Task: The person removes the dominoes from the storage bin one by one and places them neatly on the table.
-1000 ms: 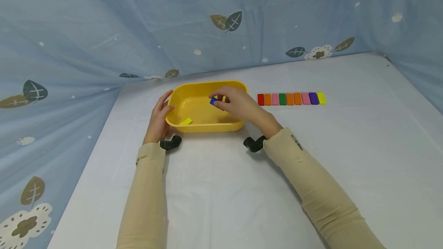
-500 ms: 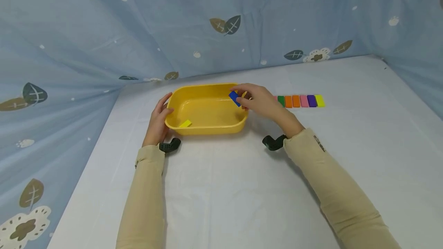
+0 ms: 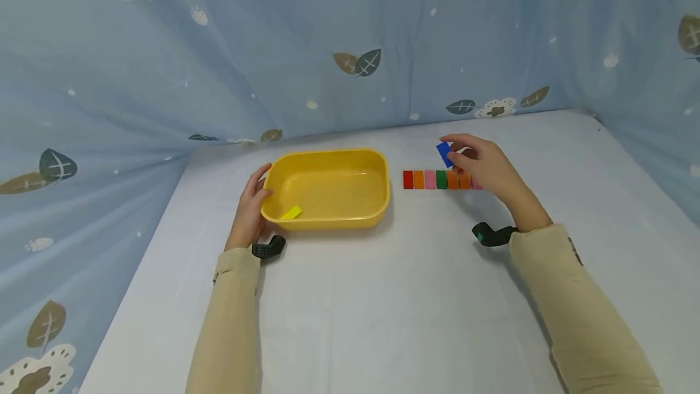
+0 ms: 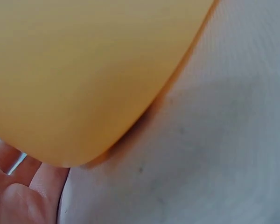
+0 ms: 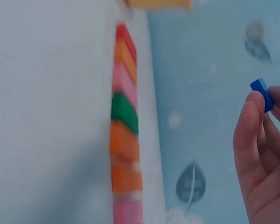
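Between the thumb and fingers of my right hand (image 3: 487, 166), a small blue block (image 3: 444, 154) is pinched, raised above a row of coloured blocks (image 3: 425, 180). The right wrist view shows the same blue block (image 5: 262, 94) at the fingertips, beside the row. My left hand (image 3: 250, 211) grips the left end of a yellow plastic basin (image 3: 328, 224), thumb at the rim and fingers along the outer side. One yellow block (image 3: 292, 213) lies inside the basin at its near left corner. My right hand hides the row's right end in the head view.
A white cloth covers the table (image 3: 350, 309). Behind and to the left hangs a blue patterned curtain (image 3: 306, 47). Dark wrist-worn devices stick out at the left cuff (image 3: 269, 247) and right cuff (image 3: 492, 235).
My right hand has carried the blue block out of the basin and rightward over the row. The left hand keeps its place on the basin. The head view has tilted slightly upward.
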`<state>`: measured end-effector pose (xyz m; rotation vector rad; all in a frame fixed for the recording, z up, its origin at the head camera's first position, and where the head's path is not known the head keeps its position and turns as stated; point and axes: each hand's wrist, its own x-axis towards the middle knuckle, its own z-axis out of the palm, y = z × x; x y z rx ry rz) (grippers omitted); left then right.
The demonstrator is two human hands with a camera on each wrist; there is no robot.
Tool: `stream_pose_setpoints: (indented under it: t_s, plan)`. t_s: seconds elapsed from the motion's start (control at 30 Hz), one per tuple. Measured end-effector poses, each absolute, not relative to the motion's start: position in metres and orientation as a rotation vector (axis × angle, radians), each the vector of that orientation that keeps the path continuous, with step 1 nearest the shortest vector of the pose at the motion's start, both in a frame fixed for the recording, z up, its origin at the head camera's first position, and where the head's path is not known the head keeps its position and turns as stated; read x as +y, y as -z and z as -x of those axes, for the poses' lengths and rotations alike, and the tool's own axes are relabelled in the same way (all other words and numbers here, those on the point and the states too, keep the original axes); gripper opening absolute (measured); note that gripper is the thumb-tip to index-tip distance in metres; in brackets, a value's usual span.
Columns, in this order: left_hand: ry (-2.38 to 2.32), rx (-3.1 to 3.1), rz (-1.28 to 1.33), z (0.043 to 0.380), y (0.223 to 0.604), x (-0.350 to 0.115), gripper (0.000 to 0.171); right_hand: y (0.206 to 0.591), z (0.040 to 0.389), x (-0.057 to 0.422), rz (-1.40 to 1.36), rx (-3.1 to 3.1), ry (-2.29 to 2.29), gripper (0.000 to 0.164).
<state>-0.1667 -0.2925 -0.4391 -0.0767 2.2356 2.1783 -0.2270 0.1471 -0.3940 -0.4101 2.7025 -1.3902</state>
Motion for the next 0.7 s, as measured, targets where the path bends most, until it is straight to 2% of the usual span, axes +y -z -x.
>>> stream_pose_setpoints:
  t_s: [0.23,0.43,0.7]
  plan:
    - [-2.148,2.266,0.089,0.164,0.438,-0.29,0.055,0.405,0.239,0.197,0.216,2.653,1.649,0.041]
    - [-2.189,2.264,0.086,0.162,0.442,-0.29,0.054,0.408,0.244,0.225,0.055,2.676,1.572,0.043]
    - [-2.212,2.217,0.045,0.166,0.438,-0.291,0.054,0.463,0.267,0.274,-0.047,2.719,1.347,0.051]
